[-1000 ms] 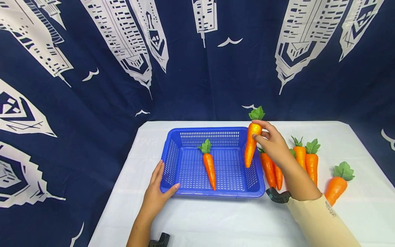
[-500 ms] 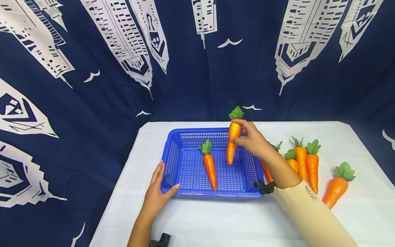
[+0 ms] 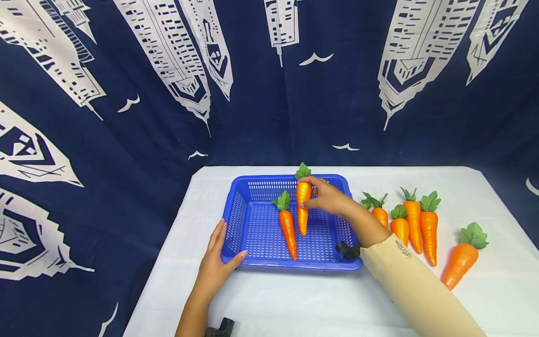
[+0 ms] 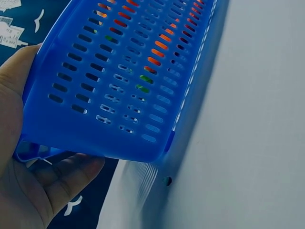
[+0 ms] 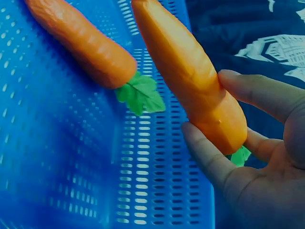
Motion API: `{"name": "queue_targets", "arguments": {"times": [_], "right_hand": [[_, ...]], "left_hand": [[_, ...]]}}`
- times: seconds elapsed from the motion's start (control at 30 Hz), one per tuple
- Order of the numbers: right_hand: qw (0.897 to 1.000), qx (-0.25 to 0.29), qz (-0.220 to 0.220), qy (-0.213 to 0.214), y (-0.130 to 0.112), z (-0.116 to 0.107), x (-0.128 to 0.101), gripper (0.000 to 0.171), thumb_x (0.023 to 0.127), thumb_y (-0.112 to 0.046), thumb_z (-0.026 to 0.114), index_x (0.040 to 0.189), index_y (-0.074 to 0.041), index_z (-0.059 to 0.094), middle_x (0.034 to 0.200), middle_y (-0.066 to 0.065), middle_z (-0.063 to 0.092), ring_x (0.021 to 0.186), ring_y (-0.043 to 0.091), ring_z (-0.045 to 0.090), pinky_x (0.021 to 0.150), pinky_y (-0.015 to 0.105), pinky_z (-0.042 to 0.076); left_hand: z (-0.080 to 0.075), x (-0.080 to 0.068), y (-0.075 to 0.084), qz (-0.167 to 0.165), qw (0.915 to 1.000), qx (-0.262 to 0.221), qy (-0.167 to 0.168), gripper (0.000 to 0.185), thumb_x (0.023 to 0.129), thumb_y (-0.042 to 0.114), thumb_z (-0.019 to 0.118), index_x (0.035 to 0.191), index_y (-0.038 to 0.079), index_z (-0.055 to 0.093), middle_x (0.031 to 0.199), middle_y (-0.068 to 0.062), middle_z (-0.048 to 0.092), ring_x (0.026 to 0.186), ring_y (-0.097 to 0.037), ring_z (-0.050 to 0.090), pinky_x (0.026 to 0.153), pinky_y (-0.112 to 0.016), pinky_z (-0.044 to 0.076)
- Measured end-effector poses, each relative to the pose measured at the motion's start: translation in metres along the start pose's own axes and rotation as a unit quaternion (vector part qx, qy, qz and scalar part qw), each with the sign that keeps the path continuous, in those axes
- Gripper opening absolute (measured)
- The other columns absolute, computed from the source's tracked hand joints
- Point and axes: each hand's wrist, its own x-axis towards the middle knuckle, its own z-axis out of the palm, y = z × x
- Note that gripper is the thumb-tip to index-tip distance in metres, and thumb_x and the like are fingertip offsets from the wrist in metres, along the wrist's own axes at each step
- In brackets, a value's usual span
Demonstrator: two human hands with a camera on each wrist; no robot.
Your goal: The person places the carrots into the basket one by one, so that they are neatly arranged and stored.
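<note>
My right hand (image 3: 328,199) pinches an orange carrot (image 3: 303,219) near its leafy top, thumb on one side and fingers on the other, over the inside of the blue plastic basket (image 3: 290,265). Its tip points down toward the basket floor. Just left of it, a redder carrot (image 3: 287,231) lies on that floor with its leaves to the back. At the front left corner, my left hand (image 3: 214,269) rests against the basket, thumb over the front rim and straight fingers along the left side. The left wrist view shows the slotted front wall (image 4: 109,138) close to that hand.
Right of the basket several more carrots (image 3: 428,234) lie on the white tablecloth (image 3: 294,304), partly behind the right forearm. A thicker carrot (image 3: 460,262) lies apart, farther right. A dark blue printed curtain (image 3: 273,117) hangs behind the table.
My right hand has carried the orange carrot leftward from the basket's right edge and lowered it beside the redder carrot. The left hand and basket have stayed in place.
</note>
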Motion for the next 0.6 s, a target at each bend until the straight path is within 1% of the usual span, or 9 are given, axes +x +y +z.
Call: {"name": "queue_targets", "arguments": {"times": [0.1,0.23,0.33,0.47,0.6], "right_hand": [[1.0,-0.026,0.002,-0.016,0.005,0.007,0.005,0.071,0.085,-0.015,0.078,0.148,-0.01,0.046,0.14,0.023,0.043,0.126,0.042,0.053,0.1,0.05,0.054],[0.998,-0.05,-0.007,-0.037,0.01,0.015,0.012,0.07,0.083,-0.017,0.081,0.145,-0.009,0.048,0.135,0.021,0.051,0.117,0.036,0.055,0.101,0.048,0.053],[0.997,-0.061,-0.014,-0.045,0.011,0.019,0.013,0.069,0.082,-0.016,0.082,0.142,-0.008,0.05,0.136,0.021,0.052,0.117,0.036,0.055,0.103,0.049,0.051],[0.995,-0.084,-0.009,-0.052,0.014,0.024,0.013,0.066,0.081,-0.015,0.082,0.139,-0.008,0.052,0.138,0.024,0.049,0.118,0.038,0.056,0.104,0.05,0.051],[0.993,-0.105,-0.004,-0.053,0.021,0.029,0.015,0.063,0.08,-0.018,0.084,0.135,-0.007,0.055,0.131,0.023,0.052,0.109,0.033,0.059,0.099,0.045,0.055]], "left_hand": [[0.001,0.0,0.0,-0.005,1.0,-0.007,-0.002,0.1,0.086,0.05,0.077,0.163,0.024,0.018,0.171,0.007,0.011,0.157,-0.037,0.017,0.118,-0.068,0.024],[0.0,0.0,0.001,-0.006,1.0,-0.007,-0.001,0.1,0.086,0.051,0.076,0.163,0.025,0.018,0.171,0.012,0.01,0.157,-0.035,0.018,0.118,-0.067,0.026],[0.0,0.001,0.001,-0.005,1.0,0.0,-0.001,0.1,0.087,0.055,0.074,0.163,0.026,0.017,0.17,0.014,0.009,0.157,-0.035,0.018,0.118,-0.067,0.026],[0.0,0.001,0.0,-0.006,1.0,0.001,-0.003,0.1,0.087,0.056,0.073,0.164,0.026,0.016,0.171,0.009,0.009,0.157,-0.037,0.016,0.118,-0.068,0.025],[0.001,0.0,-0.001,-0.005,1.0,-0.004,-0.003,0.1,0.087,0.054,0.075,0.163,0.025,0.017,0.171,0.007,0.01,0.157,-0.038,0.017,0.118,-0.068,0.025]]}}
